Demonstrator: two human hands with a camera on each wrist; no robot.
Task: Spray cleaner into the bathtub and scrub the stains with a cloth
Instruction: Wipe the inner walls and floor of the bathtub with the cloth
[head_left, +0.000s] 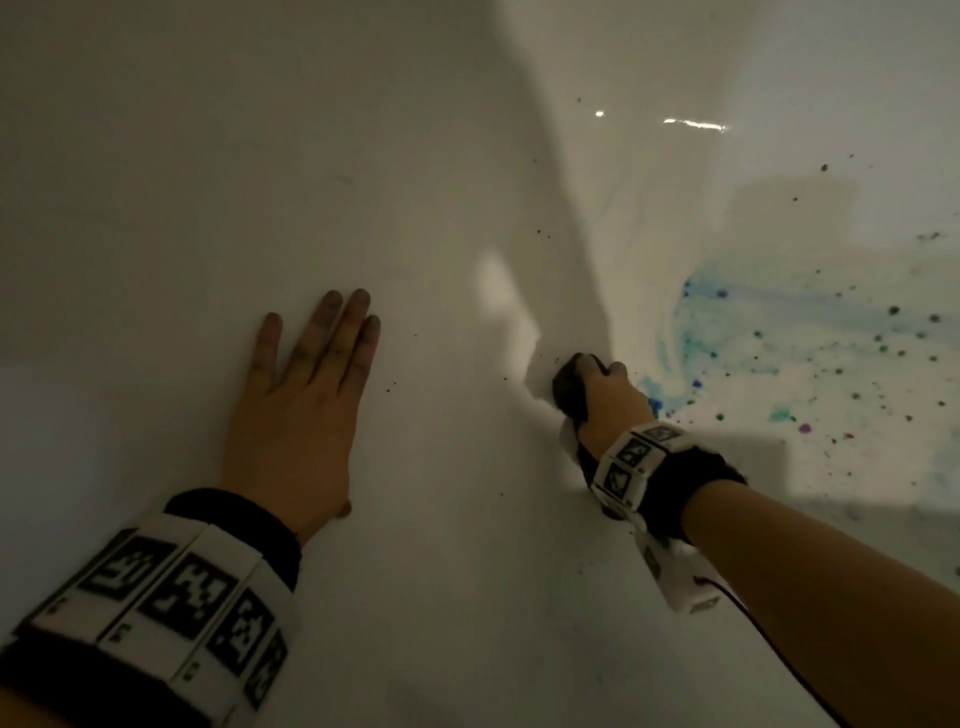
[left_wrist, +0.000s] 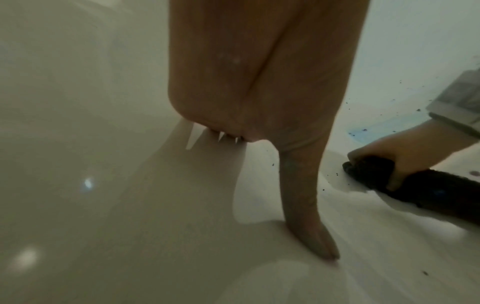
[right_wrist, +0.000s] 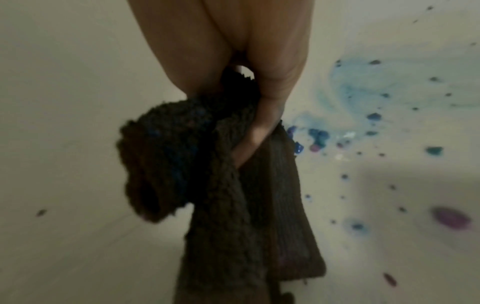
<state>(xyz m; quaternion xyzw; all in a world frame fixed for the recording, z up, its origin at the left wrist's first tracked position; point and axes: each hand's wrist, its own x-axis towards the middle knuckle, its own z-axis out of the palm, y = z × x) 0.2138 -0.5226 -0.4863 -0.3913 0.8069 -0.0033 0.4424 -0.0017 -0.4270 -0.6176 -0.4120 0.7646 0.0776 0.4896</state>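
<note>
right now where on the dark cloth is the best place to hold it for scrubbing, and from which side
Grip the bunched upper part of the dark cloth, where the right hand already holds it, coming from above. That wad probably gives a firm pad against the bathtub; the flat tail hanging below looks too loose to press with.

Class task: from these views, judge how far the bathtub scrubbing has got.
Done: a blue smear shows some stain already wetted or rubbed. In hand: the right hand grips a dark cloth against the bathtub; the left hand rests flat. Left: many coloured spots remain.
</note>
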